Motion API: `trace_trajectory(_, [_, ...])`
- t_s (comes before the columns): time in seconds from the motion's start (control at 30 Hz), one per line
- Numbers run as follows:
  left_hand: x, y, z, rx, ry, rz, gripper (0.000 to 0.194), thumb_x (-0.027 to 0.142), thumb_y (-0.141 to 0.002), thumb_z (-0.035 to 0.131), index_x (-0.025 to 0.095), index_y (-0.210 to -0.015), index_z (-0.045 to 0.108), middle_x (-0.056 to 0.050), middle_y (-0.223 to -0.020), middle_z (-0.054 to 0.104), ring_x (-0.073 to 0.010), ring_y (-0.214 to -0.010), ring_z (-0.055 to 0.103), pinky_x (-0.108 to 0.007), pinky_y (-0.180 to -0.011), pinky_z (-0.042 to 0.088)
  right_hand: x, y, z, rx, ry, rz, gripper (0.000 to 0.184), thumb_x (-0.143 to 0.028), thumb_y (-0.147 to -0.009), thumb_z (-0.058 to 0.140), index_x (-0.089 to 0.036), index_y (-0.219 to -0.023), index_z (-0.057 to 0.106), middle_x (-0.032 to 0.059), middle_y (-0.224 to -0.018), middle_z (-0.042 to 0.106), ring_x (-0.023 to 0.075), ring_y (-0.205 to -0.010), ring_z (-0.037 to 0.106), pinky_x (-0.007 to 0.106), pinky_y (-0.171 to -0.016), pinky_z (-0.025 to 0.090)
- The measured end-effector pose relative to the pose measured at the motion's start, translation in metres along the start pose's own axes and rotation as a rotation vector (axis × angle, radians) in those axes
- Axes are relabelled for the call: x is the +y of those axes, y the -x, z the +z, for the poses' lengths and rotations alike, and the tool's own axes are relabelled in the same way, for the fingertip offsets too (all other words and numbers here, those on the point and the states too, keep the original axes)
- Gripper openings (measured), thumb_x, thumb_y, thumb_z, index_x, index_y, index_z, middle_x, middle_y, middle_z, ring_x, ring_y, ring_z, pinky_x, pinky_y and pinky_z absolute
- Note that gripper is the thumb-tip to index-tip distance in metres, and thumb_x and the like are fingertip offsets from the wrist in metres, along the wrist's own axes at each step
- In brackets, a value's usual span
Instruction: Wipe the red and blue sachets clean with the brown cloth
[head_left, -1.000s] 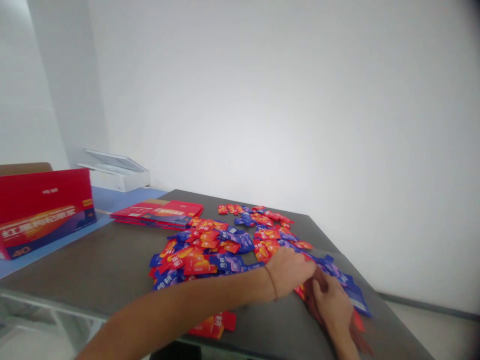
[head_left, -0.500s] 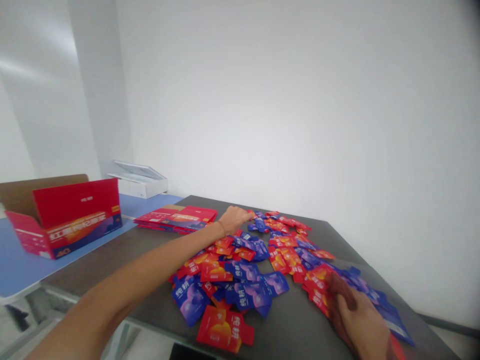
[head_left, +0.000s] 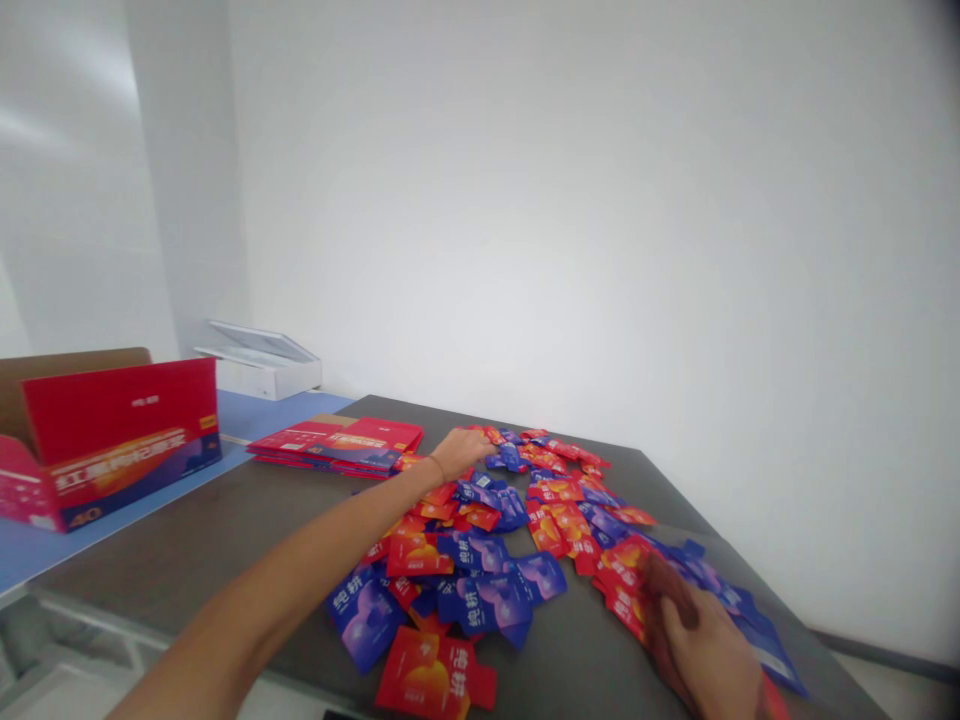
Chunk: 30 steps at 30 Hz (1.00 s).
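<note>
Moved to the far end of the foil sachets [head_left: 469, 550], the left hand [head_left: 461, 452] lies open, while the fingers [head_left: 679, 625] of the right hand [head_left: 709, 655] curl around a dark red packet [head_left: 664, 590]; hasty sweeping could push sachets off the desk [head_left: 225, 530].

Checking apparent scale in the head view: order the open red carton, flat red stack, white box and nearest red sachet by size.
1. Open red carton
2. Stack of flat red cartons
3. White box and nearest red sachet: alike in view; the sachet's nearness leaves them unranked.
</note>
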<state>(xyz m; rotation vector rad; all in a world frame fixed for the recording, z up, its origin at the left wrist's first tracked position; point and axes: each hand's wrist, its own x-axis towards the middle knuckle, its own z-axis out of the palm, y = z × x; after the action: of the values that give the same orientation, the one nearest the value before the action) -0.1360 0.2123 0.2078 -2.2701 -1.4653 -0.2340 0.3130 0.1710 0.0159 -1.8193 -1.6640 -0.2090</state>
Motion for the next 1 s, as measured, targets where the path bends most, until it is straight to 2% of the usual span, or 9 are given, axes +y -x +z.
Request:
trace_trajectory(0.2, [0.005,0.004,0.015,-0.137,0.018,0.001,0.035,0.042,-0.104,0.069,0.017,-0.129,0.067,-0.009,-0.127,0.069,-0.0240,-0.108,0.070,-0.044,-0.093,0.062,-0.001,0.002,-0.001,0.015,-0.005,-0.012,0.059,-0.054,-0.100,0.036,-0.017,-0.130,0.072,0.0152,-0.122,0.077,0.0343,-0.103,0.076,0.042,-0.079,0.055])
trace_trajectory(0.4, [-0.010,0.002,0.036,-0.290,-0.003,-0.009,0.038,0.043,-0.103,0.071,0.019,-0.132,0.066,-0.010,-0.132,0.068,-0.0253,-0.112,0.070,-0.047,-0.096,0.063,-0.007,0.004,-0.005,0.041,-0.010,-0.030,0.055,-0.052,-0.102,0.038,-0.018,-0.130,0.072,0.0131,-0.120,0.078,0.0330,-0.106,0.076,0.040,-0.078,0.054])
trace_trajectory(0.63, [-0.015,-0.029,0.038,-0.276,-0.003,0.009,0.038,0.044,-0.104,0.070,0.019,-0.133,0.066,-0.010,-0.134,0.067,-0.0257,-0.115,0.069,-0.048,-0.098,0.062,-0.016,0.006,-0.009,0.078,-0.065,-0.031,0.049,-0.046,-0.102,0.044,-0.018,-0.129,0.072,0.0125,-0.118,0.078,0.0312,-0.106,0.075,0.039,-0.082,0.054])
trace_trajectory(0.8, [0.006,-0.060,0.049,-0.254,-0.020,0.013,0.039,0.044,-0.103,0.070,0.019,-0.133,0.066,-0.011,-0.134,0.067,-0.0260,-0.115,0.069,-0.049,-0.099,0.062,-0.020,0.009,-0.011,0.065,-0.074,-0.056,0.043,-0.042,-0.103,0.047,-0.018,-0.128,0.072,0.0123,-0.115,0.077,0.0299,-0.101,0.074,0.039,-0.081,0.054])
trace_trajectory(1.0, [0.053,-0.110,0.084,-0.267,0.007,0.007,0.040,0.044,-0.103,0.071,0.019,-0.134,0.065,-0.011,-0.135,0.067,-0.0265,-0.116,0.069,-0.049,-0.099,0.062,-0.026,0.015,-0.015,0.114,-0.060,-0.114,0.037,-0.034,-0.102,0.052,-0.017,-0.128,0.072,0.0128,-0.117,0.076,0.0289,-0.101,0.074,0.039,-0.084,0.057])
